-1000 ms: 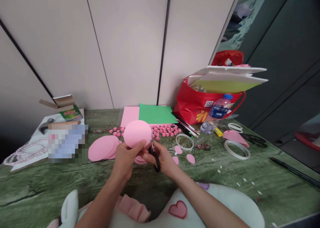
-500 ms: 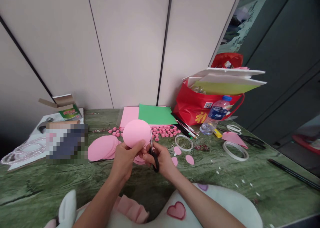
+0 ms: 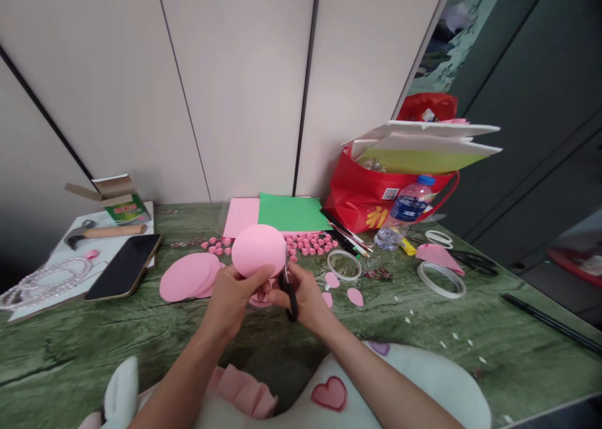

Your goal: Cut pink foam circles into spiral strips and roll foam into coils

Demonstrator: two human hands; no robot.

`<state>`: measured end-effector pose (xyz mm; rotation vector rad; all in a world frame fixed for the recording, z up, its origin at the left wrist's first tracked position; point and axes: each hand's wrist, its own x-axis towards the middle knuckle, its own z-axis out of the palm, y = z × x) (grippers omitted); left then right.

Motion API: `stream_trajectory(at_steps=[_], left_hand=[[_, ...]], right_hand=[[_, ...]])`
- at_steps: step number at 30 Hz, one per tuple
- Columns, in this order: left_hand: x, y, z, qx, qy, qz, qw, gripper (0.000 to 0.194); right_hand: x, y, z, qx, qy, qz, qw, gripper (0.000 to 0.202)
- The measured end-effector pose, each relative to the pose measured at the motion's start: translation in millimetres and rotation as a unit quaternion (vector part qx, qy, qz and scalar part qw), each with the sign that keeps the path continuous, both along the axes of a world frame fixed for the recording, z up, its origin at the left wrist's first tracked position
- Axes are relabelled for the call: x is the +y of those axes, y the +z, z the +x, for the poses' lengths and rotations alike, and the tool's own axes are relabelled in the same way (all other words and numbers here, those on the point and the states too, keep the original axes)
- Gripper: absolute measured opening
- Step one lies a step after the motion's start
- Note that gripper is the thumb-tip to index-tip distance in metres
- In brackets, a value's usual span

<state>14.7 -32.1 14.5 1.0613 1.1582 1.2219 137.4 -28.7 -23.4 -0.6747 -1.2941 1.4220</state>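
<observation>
A round pink paper (image 3: 258, 249) is pinched in my left hand (image 3: 235, 294), thumb on its lower front. My right hand (image 3: 304, 295) grips scissors with black handles (image 3: 291, 301), their blades upright at the disc's right edge. To the left lies a stack of pink paper circles (image 3: 188, 276), and part of another pink piece shows beneath my hands. Several small pink rolled pieces (image 3: 311, 244) sit behind the hands. Pink petal-shaped cutouts (image 3: 355, 296) rest on the table to the right.
Left are a phone (image 3: 125, 267), a hammer (image 3: 113, 231), beads and an opened box. Pink and green sheets (image 3: 294, 212) lie at the back. A red bag (image 3: 352, 194), a water bottle (image 3: 407, 209), tape rolls (image 3: 442, 280) and more scissors stand or lie right. A plush cushion (image 3: 399, 379) is near me.
The view has shifted slightly. The scissors and pink disc stay together in my hands, the blades looking a little closer to upright at its right edge.
</observation>
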Motion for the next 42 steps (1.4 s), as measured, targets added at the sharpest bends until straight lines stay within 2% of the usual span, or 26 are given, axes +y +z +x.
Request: stream_trajectory(at_steps=[10,18,23,29,42], left_hand=[[0.8,1.2,-1.5,-0.021,-0.007,-0.009,1.0,0.02],[0.6,1.8,1.3,-0.064,-0.022,0.02,0.997,0.019],[1.1,0.4,-0.1,-0.002,0.012,0.03,0.999,0.021],[1.3,0.6,-2.9,0.054,-0.007,-0.005,0.998,0.024],[0.4,7.0,-1.4,0.038,-0.008,0.002,0.999,0.023]], right_hand=[[1.0,-2.7,0.7,-0.013,-0.021,-0.007,1.0,0.038],[-1.3,-4.1,-2.7,-0.011,-0.01,-0.034,0.999,0.035],[-1.8,-6.8,-4.0,-0.01,0.0,-0.021,1.0,0.035],[-2.0,1.0,-1.2,0.002,0.007,0.001,1.0,0.04],[-1.7,2.3,1.6,-0.022,-0.022,0.001,1.0,0.04]])
